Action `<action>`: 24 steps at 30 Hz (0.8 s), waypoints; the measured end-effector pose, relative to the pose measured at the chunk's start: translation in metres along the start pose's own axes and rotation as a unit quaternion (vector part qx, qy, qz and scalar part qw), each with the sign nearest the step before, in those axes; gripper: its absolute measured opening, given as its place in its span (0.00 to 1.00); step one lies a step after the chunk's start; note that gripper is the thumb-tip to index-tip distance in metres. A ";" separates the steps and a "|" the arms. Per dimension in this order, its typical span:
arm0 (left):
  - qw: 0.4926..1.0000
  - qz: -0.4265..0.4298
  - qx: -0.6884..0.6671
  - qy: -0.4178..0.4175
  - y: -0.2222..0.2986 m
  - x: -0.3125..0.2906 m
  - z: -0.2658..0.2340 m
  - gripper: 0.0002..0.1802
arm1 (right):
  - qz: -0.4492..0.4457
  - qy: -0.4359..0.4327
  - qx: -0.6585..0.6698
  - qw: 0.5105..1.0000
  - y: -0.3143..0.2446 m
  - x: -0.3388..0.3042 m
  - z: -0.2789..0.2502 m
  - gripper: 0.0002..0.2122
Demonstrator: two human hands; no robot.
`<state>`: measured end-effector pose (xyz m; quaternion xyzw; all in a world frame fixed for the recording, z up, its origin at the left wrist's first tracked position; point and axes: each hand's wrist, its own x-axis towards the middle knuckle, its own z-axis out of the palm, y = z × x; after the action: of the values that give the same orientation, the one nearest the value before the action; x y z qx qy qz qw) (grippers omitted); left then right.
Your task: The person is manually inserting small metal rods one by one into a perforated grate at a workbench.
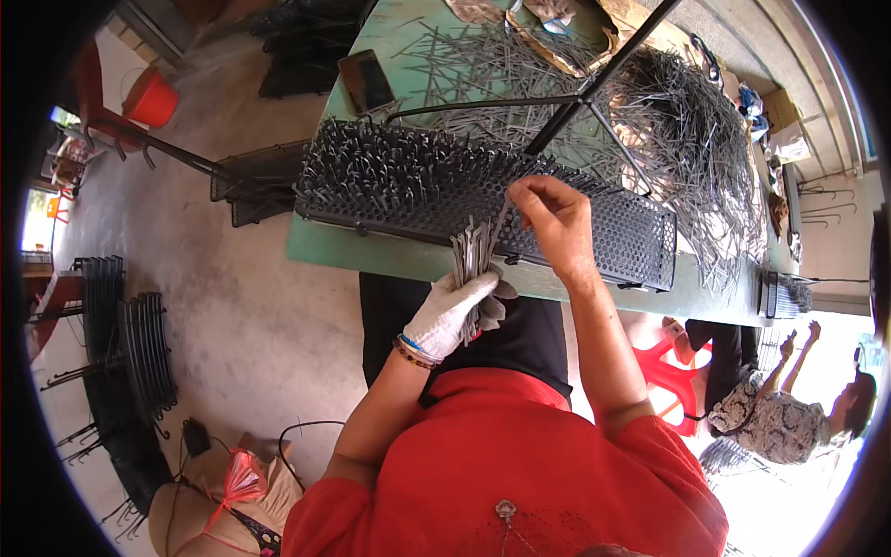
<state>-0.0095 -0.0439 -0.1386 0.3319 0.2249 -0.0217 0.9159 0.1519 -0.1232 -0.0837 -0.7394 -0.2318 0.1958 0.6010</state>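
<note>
My left hand (453,311), in a white glove, is closed round an upright bundle of thin grey metal strips (471,245). Bare and pinched, my right hand (561,226) is just above the front of a long black perforated rack (624,237). A single thin metal strip (501,221) hangs from its fingertips, though the grip itself is partly hidden. Many dark strips (385,172) stand packed in the holes at the rack's left part. Toward the right, bare holes show.
Loose strips (483,65) and a large heap of them (691,130) cover the green table (325,243). A phone (367,82) lies at its left. A black metal stand (561,116) rises behind the rack. Another person (775,413) sits at the right. A red bucket (151,97) is far left.
</note>
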 end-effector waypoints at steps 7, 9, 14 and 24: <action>0.999 0.015 -0.026 0.024 -0.003 0.000 -0.008 0.12 | -0.073 0.064 -0.016 0.995 -0.016 0.013 0.012 0.10; 0.999 0.010 -0.040 0.035 -0.001 -0.001 -0.005 0.12 | -0.100 0.081 0.000 0.992 -0.013 0.018 0.015 0.10; 0.997 -0.008 -0.064 0.052 -0.001 0.001 -0.005 0.12 | -0.169 0.119 -0.024 0.978 0.007 0.030 0.023 0.08; 0.998 -0.018 -0.011 0.053 -0.001 -0.006 -0.009 0.10 | -0.217 0.139 -0.055 0.965 0.020 0.030 0.028 0.08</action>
<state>-0.0180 -0.0396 -0.1425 0.3181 0.2798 -0.0180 0.9057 0.1619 -0.0869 -0.1091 -0.7228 -0.3116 -0.0570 0.6142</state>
